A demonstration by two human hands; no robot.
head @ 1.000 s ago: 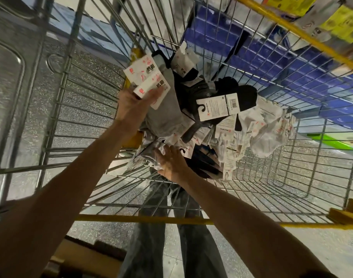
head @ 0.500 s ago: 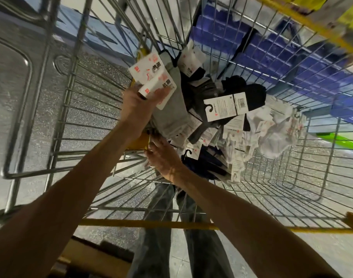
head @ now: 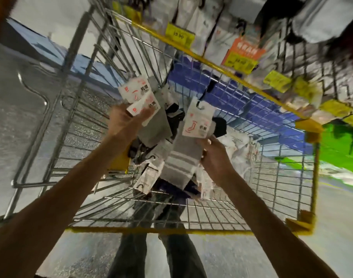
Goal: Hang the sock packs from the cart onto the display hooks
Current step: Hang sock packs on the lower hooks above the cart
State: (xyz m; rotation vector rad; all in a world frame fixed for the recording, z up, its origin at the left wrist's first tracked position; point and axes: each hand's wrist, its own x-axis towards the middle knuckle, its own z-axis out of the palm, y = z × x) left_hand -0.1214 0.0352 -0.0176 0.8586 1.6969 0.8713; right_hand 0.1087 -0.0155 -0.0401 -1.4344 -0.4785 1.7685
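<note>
My left hand [head: 124, 122] grips two grey sock packs [head: 143, 105] with white and red card labels, held above the wire cart [head: 191, 213]. My right hand [head: 215, 155] holds a grey striped sock pack [head: 183, 157] by its side; its white card with a black hook points up. Under both hands, a heap of sock packs [head: 149, 177] in black, grey and white lies in the cart basket. The display [head: 221, 21], blurred at the top, carries hanging white sock packs.
The cart has yellow rim trim [head: 231, 75] and stands close against the display. Yellow price tags [head: 179, 36] and an orange sign [head: 243, 53] line the display's front. Blue crates [head: 251, 97] show behind the cart's far wall. A green object [head: 339, 153] lies on the right.
My right hand has pulled a grey striped pack up out of the heap. My left hand has risen with its two packs. The view has tilted up, bringing the display into sight.
</note>
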